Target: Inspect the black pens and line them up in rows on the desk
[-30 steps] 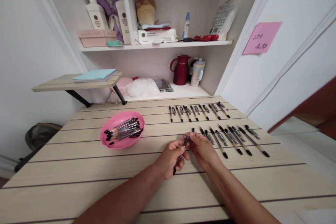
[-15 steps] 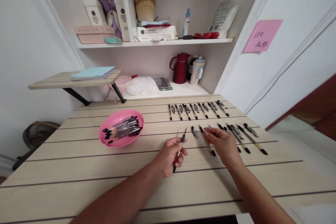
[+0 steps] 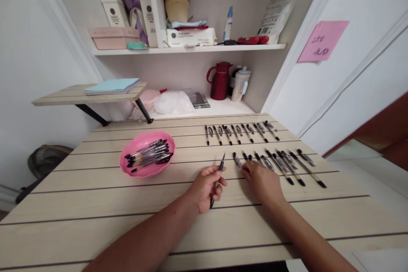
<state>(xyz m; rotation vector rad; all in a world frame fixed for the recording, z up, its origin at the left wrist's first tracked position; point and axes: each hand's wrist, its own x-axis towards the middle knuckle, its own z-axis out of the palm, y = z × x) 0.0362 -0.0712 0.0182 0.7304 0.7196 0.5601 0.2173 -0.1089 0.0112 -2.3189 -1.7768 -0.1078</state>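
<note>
My left hand [image 3: 208,187] is closed around an uncapped pen [image 3: 222,163], its tip pointing up and away from me and its black end showing below the palm. Low over the near row, my right hand [image 3: 263,182] has its fingers bent together; what they pinch, if anything, is hidden. Just left of those fingertips lies a clear pen cap [image 3: 236,160] with a black end, perhaps touched by them. Part of the near row is covered by this hand. To its right, uncapped pens [image 3: 306,168] and loose caps [image 3: 306,157] lie side by side.
A second row of pens [image 3: 236,134] and caps lies farther back. On the left, a pink bowl [image 3: 127,170] holds several pens. Behind stand a small raised shelf [image 3: 60,95], a red jug [image 3: 219,80] and a lidded cup [image 3: 240,85].
My right hand has moved left and towards me, from the upper part of the near row's pens to beside the leftmost cap. My left hand keeps the pen nearly still.
</note>
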